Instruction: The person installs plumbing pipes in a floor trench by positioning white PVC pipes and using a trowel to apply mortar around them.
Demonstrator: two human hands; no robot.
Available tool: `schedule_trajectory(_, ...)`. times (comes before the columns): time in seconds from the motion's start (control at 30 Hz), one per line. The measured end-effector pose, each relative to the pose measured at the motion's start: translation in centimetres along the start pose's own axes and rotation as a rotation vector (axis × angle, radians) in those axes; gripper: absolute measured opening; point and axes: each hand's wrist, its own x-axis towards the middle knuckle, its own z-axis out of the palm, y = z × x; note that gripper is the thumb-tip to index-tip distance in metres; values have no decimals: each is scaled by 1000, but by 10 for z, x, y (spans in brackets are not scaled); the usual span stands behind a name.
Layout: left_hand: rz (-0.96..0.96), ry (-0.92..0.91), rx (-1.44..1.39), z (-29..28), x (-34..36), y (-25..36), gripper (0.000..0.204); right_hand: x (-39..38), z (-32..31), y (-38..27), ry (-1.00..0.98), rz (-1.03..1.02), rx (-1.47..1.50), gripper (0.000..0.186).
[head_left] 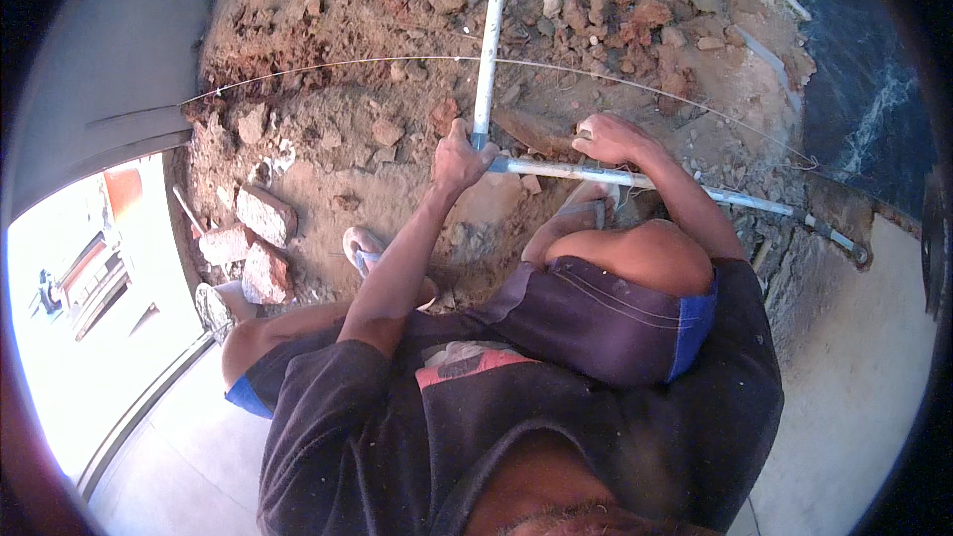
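Note:
A white plastic pipe [491,30] runs away from me across the dirt, down to a grey-blue fitting [479,142]. My left hand [463,157] is closed around that joint. From the joint a second pipe [635,179], white and light blue, stretches right to a dark fitting and short end piece [839,238]. My right hand [611,139] is just beyond this second pipe with its fingers curled in; whatever they may hold is too small to make out. A flat brown slab [536,134] lies in the soil between my hands.
A thin string [347,62] spans the dug-up ground beyond my hands. Rubble [635,20] fills the far side. Broken bricks [266,215] lie at left, beside a bright doorway [84,278]. Dark sheeting [859,89] is at far right. My sandalled feet [365,250] stand near the pipe.

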Motion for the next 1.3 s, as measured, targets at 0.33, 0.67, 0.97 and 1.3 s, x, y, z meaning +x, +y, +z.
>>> schedule_trajectory(0.33,8,4,-4,-1,-3,7,45,59,19,-31,101,-4,2,38)
schedule_trajectory(0.67,5,17,2,-3,-6,1,46,38,6,-22,159,212,28,41)
schedule_trajectory(0.97,-28,9,-27,3,-3,-4,53,-42,-33,5,-38,309,176,52)
schedule_trajectory(1.3,-16,2,-85,5,-2,-3,51,21,-111,69,312,-162,6,36)
